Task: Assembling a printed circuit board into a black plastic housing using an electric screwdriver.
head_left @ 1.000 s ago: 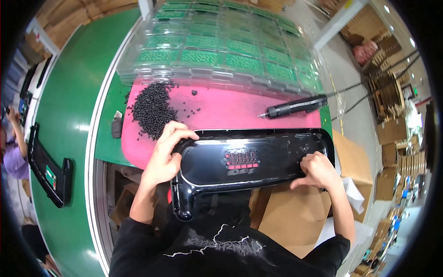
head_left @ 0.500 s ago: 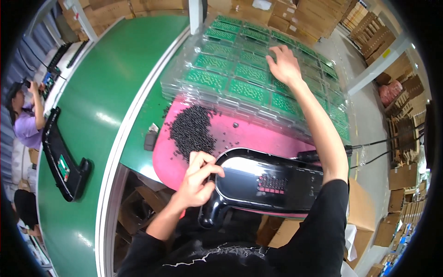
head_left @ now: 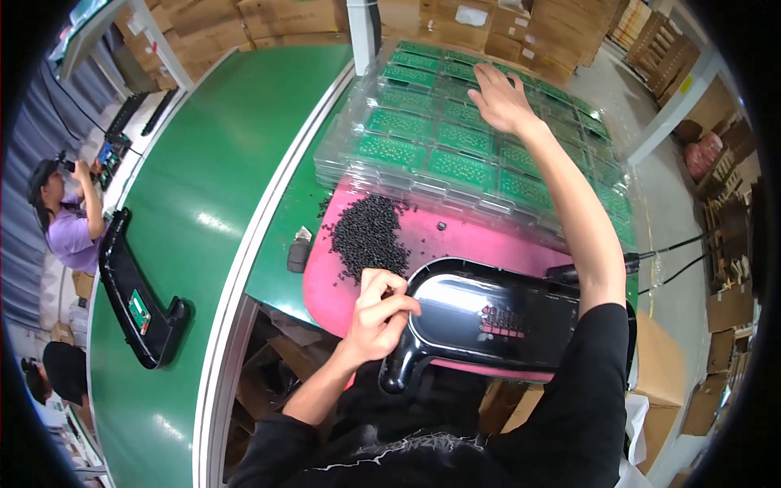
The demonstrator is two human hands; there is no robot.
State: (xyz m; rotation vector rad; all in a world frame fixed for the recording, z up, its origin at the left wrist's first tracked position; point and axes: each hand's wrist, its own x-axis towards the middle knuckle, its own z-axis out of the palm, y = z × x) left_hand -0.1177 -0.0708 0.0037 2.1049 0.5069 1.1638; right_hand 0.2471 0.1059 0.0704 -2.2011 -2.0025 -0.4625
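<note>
"What's around you?"
"A green counter (head_left: 278,275) under a pink mat (head_left: 320,299), mid-frame; cardboard boxes (head_left: 294,19) along the top."
"Your grips?"
"My left grip (head_left: 379,319) clasps the black casing (head_left: 457,319), lower centre; my right grip (head_left: 503,99) is spread open at the green boards (head_left: 464,167), upper centre."
"Writing?"
"Pale shirt print (head_left: 415,444), too blurred."

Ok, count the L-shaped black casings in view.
2: the near casing, in the left hand; the far casing, on the green bench at left. Others may be hidden.
</note>
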